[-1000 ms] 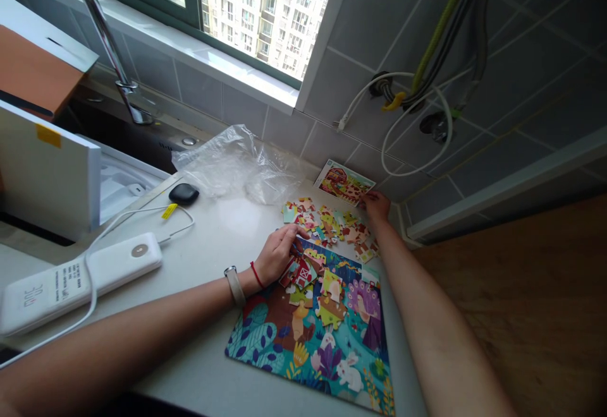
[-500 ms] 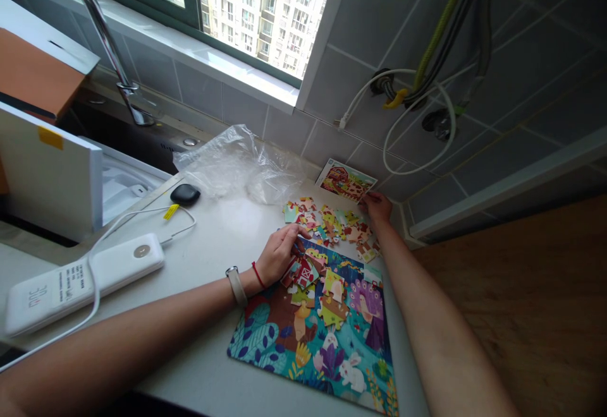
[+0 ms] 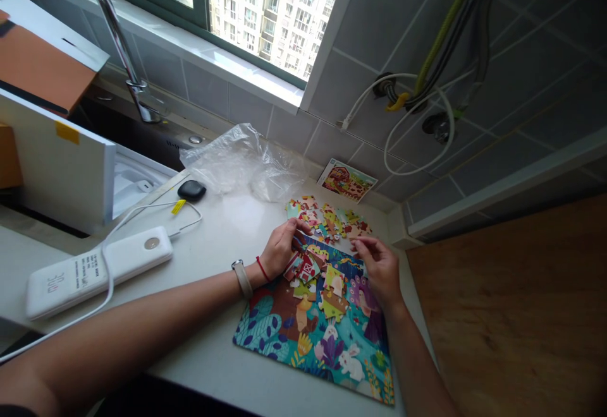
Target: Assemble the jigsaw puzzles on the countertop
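A picture board (image 3: 284, 335) with rabbits and a peacock lies on the counter. On its upper part sit several joined puzzle pieces (image 3: 333, 306), one group showing a red barn (image 3: 307, 270). My left hand (image 3: 279, 251) rests at the board's upper left edge, fingers loosely curved and apart over the nearest pieces, no piece visible in it. Past the board's far edge is a pile of loose puzzle pieces (image 3: 327, 218). My right hand (image 3: 379, 268) is at the upper right corner beside that pile, thumb and fingertips pinched together; whatever they hold is too small to make out.
A picture card (image 3: 347, 180) leans against the tiled wall behind the pile. Crumpled clear plastic (image 3: 246, 164) lies farther left. A white power bank (image 3: 99, 271) with a cable, a black case (image 3: 191, 190) and a sink with a faucet (image 3: 137, 88) are at left.
My right hand has moved back from the picture card toward the board's upper right corner. My left hand has stayed by the barn pieces. The view has shifted slightly.
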The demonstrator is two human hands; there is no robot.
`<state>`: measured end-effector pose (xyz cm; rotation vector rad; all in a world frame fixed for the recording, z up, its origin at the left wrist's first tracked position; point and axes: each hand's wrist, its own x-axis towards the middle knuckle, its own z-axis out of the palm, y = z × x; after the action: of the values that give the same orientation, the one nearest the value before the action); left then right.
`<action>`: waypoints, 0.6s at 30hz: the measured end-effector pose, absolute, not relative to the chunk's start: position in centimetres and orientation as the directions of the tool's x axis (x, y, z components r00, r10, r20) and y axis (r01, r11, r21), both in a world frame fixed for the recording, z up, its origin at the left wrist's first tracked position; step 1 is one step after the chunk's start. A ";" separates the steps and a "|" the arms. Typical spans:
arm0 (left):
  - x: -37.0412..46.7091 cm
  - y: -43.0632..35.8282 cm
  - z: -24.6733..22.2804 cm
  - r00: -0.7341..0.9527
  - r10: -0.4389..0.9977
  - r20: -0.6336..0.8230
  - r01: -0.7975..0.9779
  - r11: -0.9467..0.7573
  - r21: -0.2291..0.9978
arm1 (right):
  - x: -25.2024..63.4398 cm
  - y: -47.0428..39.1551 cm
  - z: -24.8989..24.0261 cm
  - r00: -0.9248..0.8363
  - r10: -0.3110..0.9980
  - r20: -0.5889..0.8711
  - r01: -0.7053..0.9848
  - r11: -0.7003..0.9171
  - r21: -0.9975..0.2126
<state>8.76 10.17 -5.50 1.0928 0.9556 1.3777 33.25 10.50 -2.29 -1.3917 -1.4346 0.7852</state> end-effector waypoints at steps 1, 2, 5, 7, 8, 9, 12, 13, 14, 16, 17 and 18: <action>8.8 10.1 -5.4 0.003 0.993 0.117 -0.241 -0.113 0.964 | 32.6 9.0 -2.4 0.058 0.974 0.218 0.394 0.178 -0.902; 8.7 10.0 -5.3 0.006 0.991 0.132 -0.224 -0.127 0.966 | 32.0 7.8 -2.5 0.019 0.969 0.246 0.425 0.215 -0.879; 8.4 10.0 -4.5 0.030 0.986 0.161 -0.226 -0.150 0.962 | 30.3 5.8 -2.8 -0.145 0.941 0.305 0.506 0.335 -0.795; 7.9 10.3 -3.7 0.080 0.979 0.185 -0.248 -0.160 0.955 | 29.5 5.4 -2.9 -0.273 0.906 0.324 0.545 0.423 -0.724; 7.6 10.4 -3.2 0.129 0.969 0.209 -0.236 -0.174 0.956 | 29.3 5.3 -2.9 -0.325 0.889 0.324 0.568 0.457 -0.685; 7.3 10.6 -2.8 0.198 0.951 0.238 -0.191 -0.201 0.961 | 29.0 5.1 -3.0 -0.364 0.875 0.319 0.594 0.482 -0.644; 6.1 10.8 -2.2 0.416 0.853 0.315 0.078 -0.379 0.922 | 28.3 4.6 -3.2 -0.410 0.864 0.293 0.673 0.503 -0.542; 5.7 10.8 -2.4 0.472 0.816 0.335 0.173 -0.458 0.872 | 28.1 4.5 -3.4 -0.418 0.863 0.284 0.692 0.505 -0.516; 5.3 10.7 -2.6 0.519 0.780 0.351 0.254 -0.533 0.807 | 27.8 4.3 -3.6 -0.425 0.861 0.278 0.705 0.508 -0.495; 4.6 10.4 -3.2 0.603 0.706 0.371 0.358 -0.656 0.664 | 27.3 4.2 -4.0 -0.425 0.862 0.275 0.726 0.507 -0.466; 4.4 10.3 -3.5 0.642 0.671 0.372 0.385 -0.701 0.600 | 27.1 4.2 -4.1 -0.421 0.863 0.280 0.730 0.506 -0.459; 4.1 10.2 -3.7 0.672 0.641 0.371 0.399 -0.735 0.549 | 27.0 4.2 -4.3 -0.413 0.864 0.289 0.731 0.504 -0.460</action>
<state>4.12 10.18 -3.74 2.4612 0.8111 0.7766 26.95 4.25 -4.30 -1.3076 -2.2596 0.3597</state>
